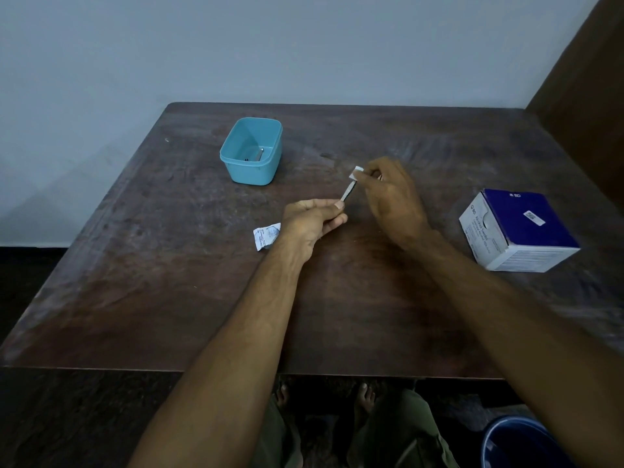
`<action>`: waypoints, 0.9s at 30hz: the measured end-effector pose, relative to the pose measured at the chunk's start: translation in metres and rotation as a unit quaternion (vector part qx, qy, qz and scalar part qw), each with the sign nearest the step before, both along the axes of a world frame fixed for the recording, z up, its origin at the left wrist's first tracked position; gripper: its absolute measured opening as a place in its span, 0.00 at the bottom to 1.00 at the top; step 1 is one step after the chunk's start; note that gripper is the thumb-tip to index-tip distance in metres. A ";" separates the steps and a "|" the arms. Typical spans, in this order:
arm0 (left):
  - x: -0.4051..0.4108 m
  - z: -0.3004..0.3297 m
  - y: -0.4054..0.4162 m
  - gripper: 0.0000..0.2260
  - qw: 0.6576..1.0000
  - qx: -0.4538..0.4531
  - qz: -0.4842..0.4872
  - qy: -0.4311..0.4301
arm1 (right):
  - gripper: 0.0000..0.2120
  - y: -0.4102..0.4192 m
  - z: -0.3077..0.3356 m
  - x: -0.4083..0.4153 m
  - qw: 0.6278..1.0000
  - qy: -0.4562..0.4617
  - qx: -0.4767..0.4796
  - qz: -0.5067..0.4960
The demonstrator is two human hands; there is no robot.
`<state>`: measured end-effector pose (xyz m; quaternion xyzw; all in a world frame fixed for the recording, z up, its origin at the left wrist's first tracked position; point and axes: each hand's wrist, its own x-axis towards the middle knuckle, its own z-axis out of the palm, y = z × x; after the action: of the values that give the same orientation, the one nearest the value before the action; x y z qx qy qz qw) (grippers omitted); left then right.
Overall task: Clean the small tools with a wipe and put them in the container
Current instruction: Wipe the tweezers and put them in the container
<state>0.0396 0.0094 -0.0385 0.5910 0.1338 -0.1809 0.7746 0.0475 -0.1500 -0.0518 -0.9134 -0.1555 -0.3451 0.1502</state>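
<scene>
A: What are the hands doing at the middle of the frame?
B: The left hand [314, 219] pinches the near end of a small metal tool [348, 191], a thin flat strip that slants up and to the right. The right hand [388, 194] pinches a white wipe [357, 172] folded over the strip's far tip.
A: And the container?
B: The teal container [251, 151] stands open at upper centre-left on the dark wooden table [169, 265], well apart from the hands, with a metal piece [260, 154] lying inside.
A: Anything else on the table?
B: A torn wipe wrapper [266, 235] just left of the left hand, and a blue-and-white swab box [516, 229] at the right edge
</scene>
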 end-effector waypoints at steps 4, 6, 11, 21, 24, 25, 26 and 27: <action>0.000 0.001 0.000 0.03 1.000 -0.002 0.005 0.000 | 0.10 0.005 -0.005 -0.003 0.998 -0.017 -0.060 0.021; 0.001 0.001 0.000 0.03 1.000 -0.004 0.005 -0.001 | 0.11 0.008 -0.010 -0.008 0.994 -0.018 -0.093 0.056; -0.001 0.002 0.000 0.03 1.000 -0.002 0.005 -0.001 | 0.14 0.005 -0.005 -0.006 0.999 0.009 0.040 0.003; -0.002 0.002 0.000 0.04 0.999 -0.040 0.028 -0.008 | 0.11 0.020 -0.013 -0.006 0.966 0.028 0.251 -0.057; -0.001 0.003 0.001 0.05 0.998 -0.049 0.038 0.005 | 0.12 0.012 -0.014 -0.004 0.992 -0.013 0.115 -0.049; -0.001 0.004 0.001 0.05 0.998 -0.049 0.036 0.010 | 0.13 0.011 -0.014 -0.005 0.997 -0.025 0.059 -0.047; -0.001 0.005 0.001 0.06 0.998 -0.050 0.034 0.015 | 0.13 0.010 -0.014 -0.006 0.998 -0.030 0.013 -0.044; -0.001 0.006 0.001 0.06 0.998 -0.050 0.032 0.021 | 0.13 0.011 -0.015 -0.008 0.999 -0.031 -0.024 -0.038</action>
<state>0.0387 0.0107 -0.0328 0.5426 0.1597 -0.1745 0.8060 0.0397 -0.1394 -0.0666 -0.9109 -0.1337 -0.3744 0.1102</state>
